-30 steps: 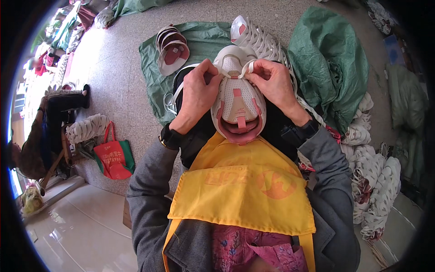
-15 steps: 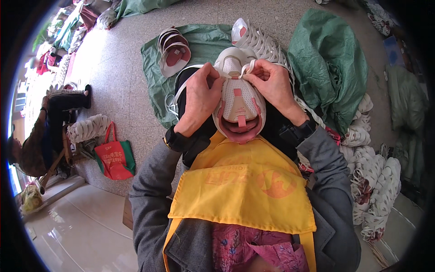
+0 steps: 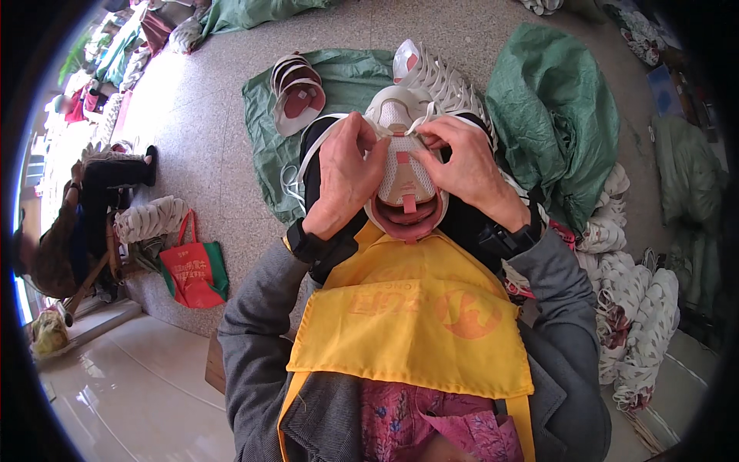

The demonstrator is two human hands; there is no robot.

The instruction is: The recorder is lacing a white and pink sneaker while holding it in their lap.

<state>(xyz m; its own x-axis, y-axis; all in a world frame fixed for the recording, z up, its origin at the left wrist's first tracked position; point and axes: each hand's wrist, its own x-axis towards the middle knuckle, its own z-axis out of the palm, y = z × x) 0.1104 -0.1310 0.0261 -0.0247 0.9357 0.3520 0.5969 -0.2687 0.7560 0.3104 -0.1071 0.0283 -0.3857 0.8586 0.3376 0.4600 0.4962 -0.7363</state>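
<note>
pinching a thin white lace at the front of a white shoe upper [image 3: 404,173], the left hand [image 3: 346,173] and right hand [image 3: 462,165] press close together over it, fingers curled tight on the lace and mesh. the upper rests in the lap above a yellow apron [image 3: 416,323], its pink tongue tab pointing back at the person. how the lace runs under the thumbs is hard to make out. beyond lie a green sack [image 3: 554,115] and stacked white uppers [image 3: 296,88]; a red bag [image 3: 192,269] stands left.
</note>
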